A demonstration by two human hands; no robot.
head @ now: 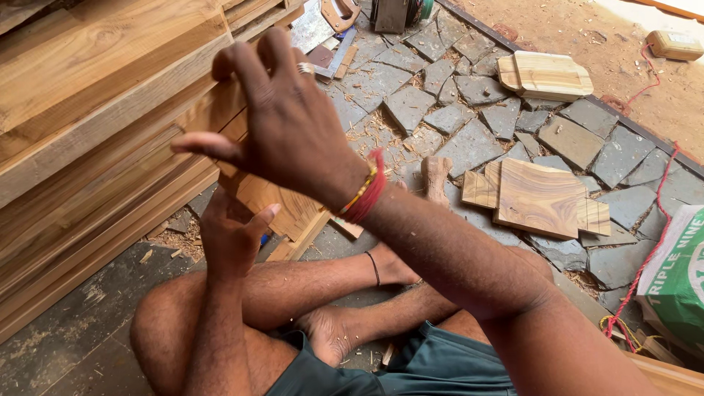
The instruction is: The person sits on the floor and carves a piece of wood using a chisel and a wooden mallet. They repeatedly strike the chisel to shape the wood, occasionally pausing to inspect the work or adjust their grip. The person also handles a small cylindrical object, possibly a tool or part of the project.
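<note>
Two hands are in view, both of the same person, who sits cross-legged on the floor. They hold one wooden piece [282, 205] between them – a flat board with light grain, tilted, just beside the plank stack [95, 125] on the left.

The right hand [282, 121] is raised in front of the camera, the back of it toward us. Its fingers are bent over the top edge of the piece, the thumb is stretched out to the left. It seems to grip the upper part, but the contact is hidden behind the hand. It has one ring [306, 68] on a finger and threads [367, 192], red and yellow, around the wrist.

The left hand [231, 235] is lower, half closed – it touches the bottom edge of the piece from the left side, thumb pointing up-right.

On the stone floor [469, 139] to the right lie two carved panels: one near the knee [539, 198], one farther [546, 75] at the sand edge. One small turned leg [436, 176] stands between. One green sack [678, 279] is at the right border, with a red cord [660, 198] beside it.
</note>
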